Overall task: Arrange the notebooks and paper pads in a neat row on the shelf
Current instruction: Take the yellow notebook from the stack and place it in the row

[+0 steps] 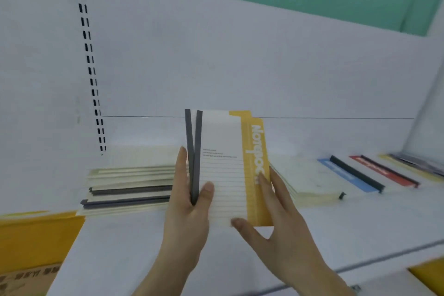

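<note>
Left hand (pixel 189 197) pinches the notebooks (pixel 223 168) by their stiff spines, right hand (pixel 269 204) grips the floppier, light open edge.

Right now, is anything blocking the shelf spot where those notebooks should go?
Nothing visible does. Both hands, left and right, hold the yellow notebooks upright over bare shelf between two piles.

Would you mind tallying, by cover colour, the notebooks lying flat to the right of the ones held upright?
Cream or pale pile nearest the hands: 1, number of books in it unclear
Blue notebook: 1
Red notebook: 1
Yellow notebook: 1, partly cut off
Total: 4 items
</note>
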Demonstrator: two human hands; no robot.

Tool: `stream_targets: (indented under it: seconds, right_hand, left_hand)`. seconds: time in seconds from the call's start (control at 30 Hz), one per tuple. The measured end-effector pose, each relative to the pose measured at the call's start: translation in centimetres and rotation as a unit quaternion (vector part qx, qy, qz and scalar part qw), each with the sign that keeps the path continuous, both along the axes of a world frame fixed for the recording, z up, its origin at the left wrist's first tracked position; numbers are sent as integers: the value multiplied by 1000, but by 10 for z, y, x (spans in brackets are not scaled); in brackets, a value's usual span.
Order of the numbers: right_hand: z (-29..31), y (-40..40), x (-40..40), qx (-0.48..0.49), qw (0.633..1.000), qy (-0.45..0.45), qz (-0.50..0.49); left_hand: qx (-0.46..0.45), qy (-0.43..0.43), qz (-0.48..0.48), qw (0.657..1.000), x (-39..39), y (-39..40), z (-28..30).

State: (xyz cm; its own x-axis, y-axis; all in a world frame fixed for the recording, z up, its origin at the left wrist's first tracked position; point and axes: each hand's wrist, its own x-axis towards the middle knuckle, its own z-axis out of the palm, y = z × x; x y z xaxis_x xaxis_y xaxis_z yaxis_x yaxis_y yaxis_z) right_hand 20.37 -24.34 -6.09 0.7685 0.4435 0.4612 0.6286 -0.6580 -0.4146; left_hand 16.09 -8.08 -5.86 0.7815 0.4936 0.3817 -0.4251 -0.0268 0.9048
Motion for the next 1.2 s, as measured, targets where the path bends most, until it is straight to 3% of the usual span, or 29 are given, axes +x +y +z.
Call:
stream_targets:
  seconds: [0.23,0.53,0.73,0.93,1.03,1.1,1.2]
  right_hand:
    - [5,-110,8,-11,997,23,-76]
    - [-12,-295,40,-16,985,-57,-159]
    - [-9,-401,72,-27,980,-54,-190]
    - [-20,-477,121,-29,968,-58,-240]
    - [-20,-504,157,-41,967,-70,-241]
    - [-20,-518,184,-64,967,-93,-228]
    - [-10,-534,225,-74,971,-77,-212]
  left_hand:
    - [45,18,-65,997,33,-104,-5]
    - [48,26,-83,995,86,-289,1]
    - [166,54,-87,981,136,-386,-2]
    - [404,76,-123,903,191,-442,-9]
    - [525,88,-152,833,220,-465,-8]
    - [571,99,-133,804,244,-476,-8]
    - [592,106,-112,791,282,-489,-5]
